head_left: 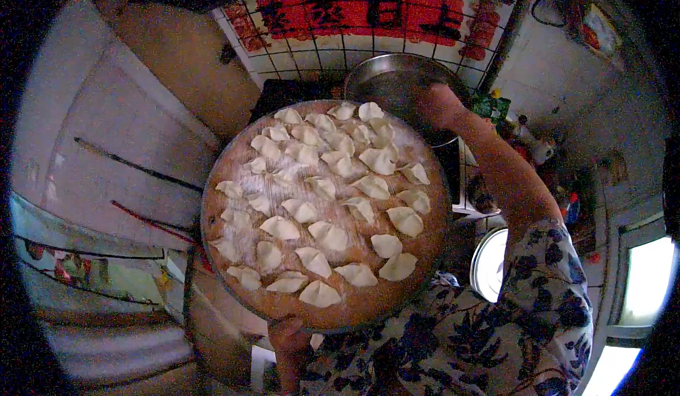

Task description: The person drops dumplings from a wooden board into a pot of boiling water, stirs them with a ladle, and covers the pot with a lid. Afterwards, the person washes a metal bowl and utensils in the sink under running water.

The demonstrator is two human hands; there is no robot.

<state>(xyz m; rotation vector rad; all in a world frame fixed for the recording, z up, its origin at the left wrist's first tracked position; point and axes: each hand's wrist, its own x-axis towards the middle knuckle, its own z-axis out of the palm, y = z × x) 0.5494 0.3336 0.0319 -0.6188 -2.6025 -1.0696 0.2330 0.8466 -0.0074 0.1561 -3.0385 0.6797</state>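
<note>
Right hand (pixel 440 107) blurred against dim pan (pixel 386 76)

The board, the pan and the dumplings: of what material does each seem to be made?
Board: probably wood, matte; warm brown under white powder. Pan: likely metal, dull shine; grey with a glinting rim. Dumplings: apparently dough, matte; pale, with pinched, folded edges.

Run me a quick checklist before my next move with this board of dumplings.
1. Left hand on the near edge of the board: ok.
2. Dumplings all spaced apart: not ok; several crowd together toward the far side.
3. White powder dusted on the board: ok, though patchy.
4. Right hand empty: cannot tell; it is over the metal pan, fingers obscured.
5. Contents of the metal pan: cannot tell; too dark.
</note>
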